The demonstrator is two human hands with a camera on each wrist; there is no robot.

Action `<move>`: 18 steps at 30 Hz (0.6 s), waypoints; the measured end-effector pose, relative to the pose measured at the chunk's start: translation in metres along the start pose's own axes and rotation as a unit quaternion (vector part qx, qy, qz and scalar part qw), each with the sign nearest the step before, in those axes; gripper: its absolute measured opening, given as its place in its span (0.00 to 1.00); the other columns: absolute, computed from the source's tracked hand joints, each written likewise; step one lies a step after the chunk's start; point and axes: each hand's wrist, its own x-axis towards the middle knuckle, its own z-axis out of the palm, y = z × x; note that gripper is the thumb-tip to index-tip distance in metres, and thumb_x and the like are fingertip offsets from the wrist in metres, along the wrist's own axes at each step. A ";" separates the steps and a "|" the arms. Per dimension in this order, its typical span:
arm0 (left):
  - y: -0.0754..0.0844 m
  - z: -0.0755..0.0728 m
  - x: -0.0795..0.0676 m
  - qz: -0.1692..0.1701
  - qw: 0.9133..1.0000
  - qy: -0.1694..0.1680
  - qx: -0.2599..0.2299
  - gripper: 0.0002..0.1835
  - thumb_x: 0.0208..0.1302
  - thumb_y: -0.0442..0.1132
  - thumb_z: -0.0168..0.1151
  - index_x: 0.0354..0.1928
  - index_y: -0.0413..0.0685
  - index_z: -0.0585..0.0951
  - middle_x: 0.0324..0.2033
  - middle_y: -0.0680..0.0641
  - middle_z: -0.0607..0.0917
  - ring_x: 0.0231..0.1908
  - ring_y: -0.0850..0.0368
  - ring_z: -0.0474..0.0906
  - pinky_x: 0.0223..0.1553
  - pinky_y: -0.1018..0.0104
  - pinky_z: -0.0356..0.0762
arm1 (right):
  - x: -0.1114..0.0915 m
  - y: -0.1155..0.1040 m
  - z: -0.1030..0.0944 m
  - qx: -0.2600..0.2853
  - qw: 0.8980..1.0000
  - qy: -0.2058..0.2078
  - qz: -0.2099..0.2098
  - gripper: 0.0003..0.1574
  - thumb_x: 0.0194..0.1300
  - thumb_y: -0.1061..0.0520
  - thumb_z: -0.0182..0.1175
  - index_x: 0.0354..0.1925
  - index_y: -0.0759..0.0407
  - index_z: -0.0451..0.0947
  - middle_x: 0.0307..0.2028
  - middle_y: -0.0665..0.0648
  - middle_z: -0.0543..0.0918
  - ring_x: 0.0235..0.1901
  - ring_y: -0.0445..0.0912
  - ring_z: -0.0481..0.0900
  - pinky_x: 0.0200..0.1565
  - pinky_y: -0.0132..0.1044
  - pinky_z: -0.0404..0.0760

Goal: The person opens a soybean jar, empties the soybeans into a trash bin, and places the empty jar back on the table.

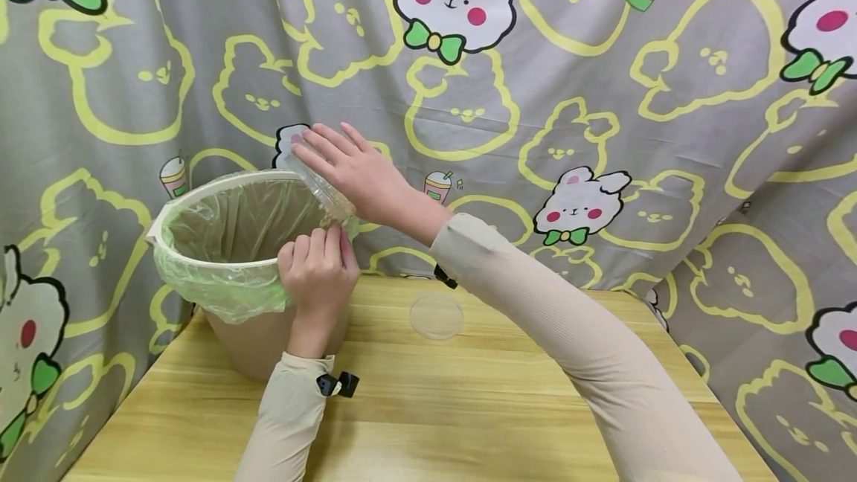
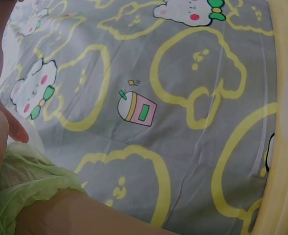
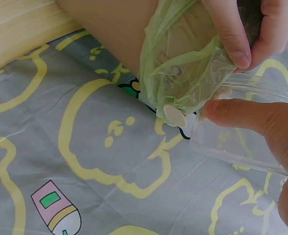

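A tan trash can (image 1: pixel 251 344) with a white rim ring and a green liner bag (image 1: pixel 230 292) stands at the left of the table. My left hand (image 1: pixel 320 266) grips the right side of its rim, fingers curled over the bagged edge. With thumb and fingers, my right hand (image 1: pixel 358 173) holds a clear plastic container (image 1: pixel 321 188) tilted at that same rim. Light brown bits (image 1: pixel 337 210) show at the container's lower end. In the right wrist view, the container (image 3: pixel 227 144) is right beside the bag (image 3: pixel 183 73), and the right thumb presses its wall.
A clear round lid (image 1: pixel 437 316) lies flat on the wooden table (image 1: pixel 469 407), right of the trash can. A grey cartoon-print curtain (image 1: pixel 576 28) hangs close behind the table and along its sides. Dark straps (image 1: pixel 338 384) circle the wrists.
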 end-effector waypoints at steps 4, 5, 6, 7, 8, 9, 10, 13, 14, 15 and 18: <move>0.000 0.000 0.000 0.002 1.000 0.004 0.000 0.08 0.58 0.37 0.58 0.27 0.41 0.81 0.19 0.44 0.77 0.20 0.45 0.68 0.30 0.55 0.64 | 0.000 -0.001 0.000 0.001 1.000 0.001 -0.006 0.52 0.54 0.71 0.52 0.73 0.52 0.45 0.73 0.54 0.50 0.73 0.49 0.44 0.72 0.45 0.40; 0.000 0.000 -0.001 0.002 1.000 0.005 0.000 0.07 0.58 0.37 0.58 0.27 0.41 0.81 0.19 0.44 0.77 0.20 0.45 0.68 0.30 0.55 0.64 | 0.000 -0.001 -0.001 0.003 1.000 0.002 -0.010 0.52 0.54 0.72 0.52 0.73 0.52 0.46 0.73 0.54 0.50 0.73 0.49 0.43 0.72 0.45 0.39; -0.001 0.000 -0.001 0.003 1.000 0.005 0.000 0.07 0.58 0.37 0.58 0.27 0.41 0.81 0.19 0.44 0.77 0.20 0.45 0.68 0.30 0.55 0.64 | 0.000 -0.002 -0.001 0.004 1.000 0.003 -0.013 0.52 0.54 0.73 0.51 0.73 0.52 0.46 0.73 0.54 0.50 0.73 0.49 0.43 0.72 0.46 0.39; -0.001 0.000 -0.001 0.003 1.000 0.004 -0.001 0.07 0.58 0.37 0.58 0.27 0.41 0.81 0.18 0.44 0.77 0.20 0.45 0.68 0.30 0.55 0.64 | 0.001 -0.002 -0.001 0.003 1.000 0.005 -0.016 0.51 0.55 0.74 0.49 0.73 0.52 0.46 0.73 0.54 0.50 0.73 0.49 0.43 0.72 0.46 0.39; -0.001 0.000 -0.001 0.003 1.000 0.003 -0.001 0.07 0.58 0.37 0.58 0.27 0.41 0.81 0.18 0.44 0.77 0.20 0.45 0.68 0.30 0.55 0.64 | 0.000 -0.002 -0.002 0.001 1.000 0.008 -0.021 0.50 0.56 0.74 0.48 0.73 0.52 0.46 0.73 0.55 0.51 0.73 0.49 0.43 0.72 0.46 0.39; -0.001 0.000 -0.001 0.003 1.000 0.002 -0.001 0.07 0.58 0.37 0.57 0.27 0.41 0.81 0.18 0.44 0.76 0.20 0.45 0.68 0.30 0.55 0.64 | 0.000 -0.003 -0.002 -0.001 1.000 0.010 -0.026 0.49 0.57 0.75 0.46 0.73 0.52 0.47 0.73 0.55 0.50 0.73 0.49 0.43 0.72 0.47 0.39; -0.001 0.000 -0.001 0.003 1.000 0.001 -0.001 0.07 0.58 0.37 0.57 0.27 0.41 0.81 0.18 0.44 0.76 0.20 0.45 0.67 0.30 0.55 0.64 | 0.000 -0.003 -0.003 -0.005 0.999 0.011 -0.030 0.48 0.58 0.75 0.44 0.73 0.52 0.47 0.73 0.55 0.50 0.73 0.49 0.43 0.72 0.47 0.39; -0.001 0.000 -0.001 0.003 1.000 0.000 -0.001 0.07 0.59 0.37 0.57 0.27 0.41 0.81 0.18 0.44 0.76 0.20 0.45 0.67 0.30 0.55 0.64 | 0.000 -0.004 -0.004 -0.014 0.999 0.014 -0.038 0.46 0.59 0.76 0.38 0.73 0.53 0.47 0.73 0.56 0.50 0.74 0.49 0.42 0.72 0.47 0.38; -0.001 0.000 -0.001 0.003 1.000 0.000 -0.001 0.07 0.59 0.37 0.57 0.28 0.42 0.81 0.18 0.44 0.76 0.20 0.45 0.67 0.30 0.55 0.64 | 0.000 -0.004 -0.004 -0.017 0.999 0.014 -0.040 0.46 0.60 0.76 0.37 0.73 0.53 0.46 0.73 0.56 0.50 0.74 0.49 0.42 0.72 0.46 0.37; -0.001 0.000 -0.001 0.002 1.000 0.001 -0.001 0.07 0.58 0.37 0.57 0.28 0.42 0.81 0.18 0.44 0.76 0.20 0.46 0.67 0.30 0.55 0.64 | 0.000 -0.004 -0.004 -0.016 0.999 0.014 -0.041 0.46 0.60 0.77 0.37 0.73 0.53 0.46 0.73 0.56 0.49 0.74 0.49 0.42 0.72 0.46 0.37; 0.000 0.000 0.000 0.003 1.000 0.003 -0.001 0.07 0.58 0.37 0.57 0.28 0.42 0.81 0.18 0.44 0.77 0.20 0.46 0.67 0.30 0.55 0.64 | 0.000 -0.005 -0.005 -0.021 0.999 0.014 -0.045 0.47 0.59 0.77 0.36 0.73 0.52 0.46 0.74 0.56 0.48 0.74 0.48 0.41 0.72 0.46 0.35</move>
